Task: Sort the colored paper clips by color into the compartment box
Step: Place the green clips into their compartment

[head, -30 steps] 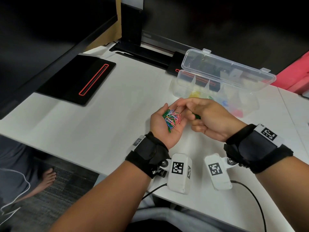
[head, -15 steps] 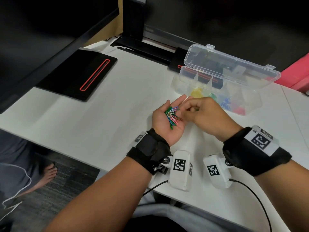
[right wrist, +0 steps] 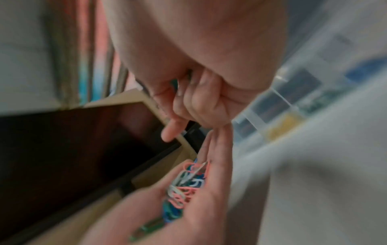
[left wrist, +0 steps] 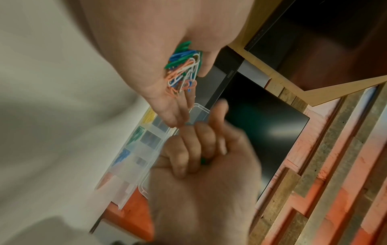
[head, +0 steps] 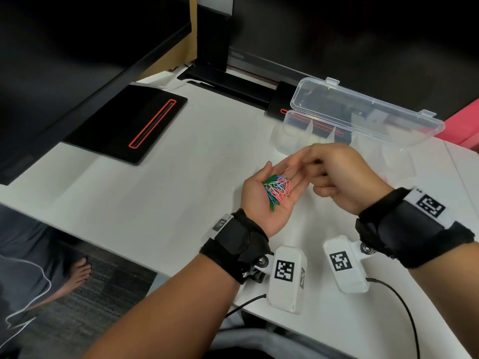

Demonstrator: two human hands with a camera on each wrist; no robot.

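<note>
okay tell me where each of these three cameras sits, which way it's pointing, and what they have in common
Head: worn on the head, looks forward and down at the table; shows both forearms, left hand, right hand.
Left wrist: looks along the left palm at the clips, toward the box; right hand's curled fingers show.
Right wrist: blurred, looks along the right hand at the left palm.
Shared: all three show the clips in the left palm.

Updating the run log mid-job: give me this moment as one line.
left hand: palm up, cupping mixed clips | right hand: curled, green clip inside | compartment box: lid open, partly sorted
</note>
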